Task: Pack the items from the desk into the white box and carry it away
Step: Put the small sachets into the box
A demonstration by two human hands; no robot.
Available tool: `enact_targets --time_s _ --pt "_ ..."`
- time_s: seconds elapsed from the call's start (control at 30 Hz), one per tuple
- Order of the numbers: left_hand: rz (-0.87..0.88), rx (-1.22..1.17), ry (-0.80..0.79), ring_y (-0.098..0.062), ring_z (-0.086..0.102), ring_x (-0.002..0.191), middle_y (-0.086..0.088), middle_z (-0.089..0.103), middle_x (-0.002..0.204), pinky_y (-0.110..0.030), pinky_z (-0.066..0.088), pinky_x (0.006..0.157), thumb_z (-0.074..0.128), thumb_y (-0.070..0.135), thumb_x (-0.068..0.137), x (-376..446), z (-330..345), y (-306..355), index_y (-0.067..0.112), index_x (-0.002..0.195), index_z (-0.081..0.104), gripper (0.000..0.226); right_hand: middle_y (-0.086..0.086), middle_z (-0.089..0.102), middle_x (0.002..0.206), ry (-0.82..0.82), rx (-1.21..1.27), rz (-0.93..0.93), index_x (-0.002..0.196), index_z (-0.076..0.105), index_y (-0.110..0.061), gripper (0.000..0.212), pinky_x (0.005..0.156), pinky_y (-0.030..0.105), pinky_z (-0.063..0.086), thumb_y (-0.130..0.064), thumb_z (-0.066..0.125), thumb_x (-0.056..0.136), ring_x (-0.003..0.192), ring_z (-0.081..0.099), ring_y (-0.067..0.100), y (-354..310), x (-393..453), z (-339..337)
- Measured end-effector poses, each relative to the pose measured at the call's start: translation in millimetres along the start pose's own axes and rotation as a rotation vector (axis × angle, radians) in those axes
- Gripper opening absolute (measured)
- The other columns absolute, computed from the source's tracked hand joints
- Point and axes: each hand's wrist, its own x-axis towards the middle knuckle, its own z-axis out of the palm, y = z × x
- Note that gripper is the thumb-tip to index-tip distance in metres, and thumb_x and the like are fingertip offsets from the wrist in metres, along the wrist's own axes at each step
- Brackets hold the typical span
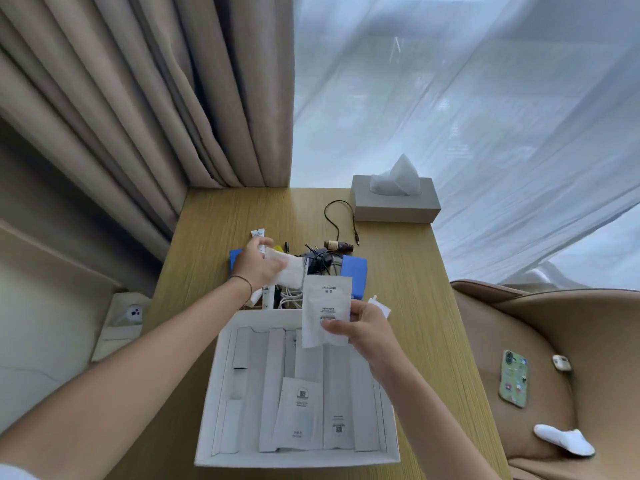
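Right hand (pixel 367 332) pinching flat white sachet (pixel 325 310) by lower edge, holding it over far end of white box (pixel 211 403) on desk (pixel 408 289). Left hand (pixel 258 263) gripping soft white pouch (pixel 289 268) above blue item (pixel 356 271). Sachets looking light, limp, slippery; edge pinch suiting them. Print too blurred to read, possibly QR code.

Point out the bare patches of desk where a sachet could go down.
Bare desk runs from the curtain corner to the black cable, and right of the white box toward the chair. Crowded: the clutter around the blue box.
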Motion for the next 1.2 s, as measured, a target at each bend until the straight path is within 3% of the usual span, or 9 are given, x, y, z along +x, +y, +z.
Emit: enact_targets --time_s 0.2,0.33,0.4,0.53,0.73,0.83,0.97,1.1,1.2 --pt "-0.013 -0.311 -0.057 -0.033 0.067 0.095 -0.017 0.063 0.12 -0.036 0.057 0.064 0.079 0.01 0.083 -28 -31 -5 0.021 0.138 0.052 0.063 -0.003 0.081 0.096 -0.026 -0.09 0.096 0.103 0.077 -0.015 0.024 0.075 0.021 0.054 -0.005 0.079 0.082 0.09 0.076 0.011 48 -13 33" --pt "-0.093 -0.49 -0.315 -0.033 0.065 0.102 -0.018 0.061 0.127 -0.042 0.057 0.077 0.074 0.006 0.086 -42 -53 -7 0.019 0.143 0.051 0.063 -0.006 0.078 0.098 0.025 -0.169 0.171 0.108 0.075 -0.016 0.025 0.071 0.022 0.051 -0.007 0.077 0.084 0.092 0.073 0.011 75 -4 48" --pt "-0.112 -0.588 -0.454 -0.033 0.062 0.105 -0.017 0.062 0.126 -0.047 0.051 0.09 0.07 0.005 0.087 -50 -61 -11 0.012 0.141 0.054 0.057 -0.009 0.076 0.094 0.069 -0.185 0.195 0.097 0.073 -0.025 0.02 0.067 0.021 0.05 -0.009 0.076 0.085 0.091 0.071 0.01 84 5 49" --pt "-0.148 -0.772 -0.633 -0.028 0.067 0.101 -0.019 0.065 0.121 -0.037 0.061 0.079 0.069 -0.003 0.084 -68 -72 -21 0.0 0.135 0.055 0.054 -0.01 0.071 0.091 0.137 -0.26 0.238 0.084 0.068 -0.033 0.022 0.066 0.022 0.049 -0.012 0.075 0.086 0.081 0.063 0.004 94 23 51" --pt "-0.197 -0.842 -0.624 -0.024 0.066 0.098 -0.015 0.064 0.119 -0.034 0.061 0.076 0.068 0.005 0.085 -90 -76 -42 0.003 0.139 0.05 0.056 -0.002 0.077 0.111 0.119 -0.461 0.263 0.112 0.076 -0.021 0.029 0.087 0.031 0.056 -0.02 0.079 0.083 0.104 0.07 0.02 107 38 55" --pt "-0.214 -0.851 -0.583 -0.023 0.067 0.097 -0.015 0.061 0.126 -0.032 0.061 0.073 0.073 0.011 0.08 -99 -76 -47 0.005 0.138 0.051 0.063 0.0 0.077 0.115 0.093 -0.534 0.229 0.115 0.076 -0.02 0.033 0.085 0.029 0.057 -0.023 0.08 0.083 0.104 0.07 0.019 110 43 58" --pt "-0.242 -0.838 -0.574 -0.028 0.071 0.099 -0.019 0.064 0.127 -0.036 0.062 0.075 0.075 -0.001 0.072 -110 -72 -52 0.009 0.137 0.05 0.07 0.002 0.076 0.115 0.079 -0.759 0.166 0.117 0.073 -0.02 0.036 0.08 0.034 0.061 -0.034 0.077 0.085 0.1 0.072 0.022 107 46 59" --pt "-0.265 -0.797 -0.6 -0.031 0.07 0.103 -0.016 0.07 0.122 -0.042 0.061 0.081 0.076 0.0 0.072 -122 -63 -53 0.014 0.132 0.056 0.065 0.003 0.073 0.112 0.056 -1.034 0.182 0.12 0.067 -0.019 0.048 0.077 0.036 0.06 -0.053 0.069 0.086 0.093 0.071 0.025 100 44 55" --pt "-0.282 -0.714 -0.572 -0.027 0.068 0.107 -0.014 0.068 0.126 -0.041 0.06 0.082 0.078 0.012 0.079 -130 -49 -53 0.014 0.13 0.059 0.055 0.005 0.072 0.105 -0.005 -1.116 0.182 0.114 0.066 -0.016 0.041 0.073 0.036 0.061 -0.05 0.065 0.09 0.087 0.072 0.027 89 41 54"
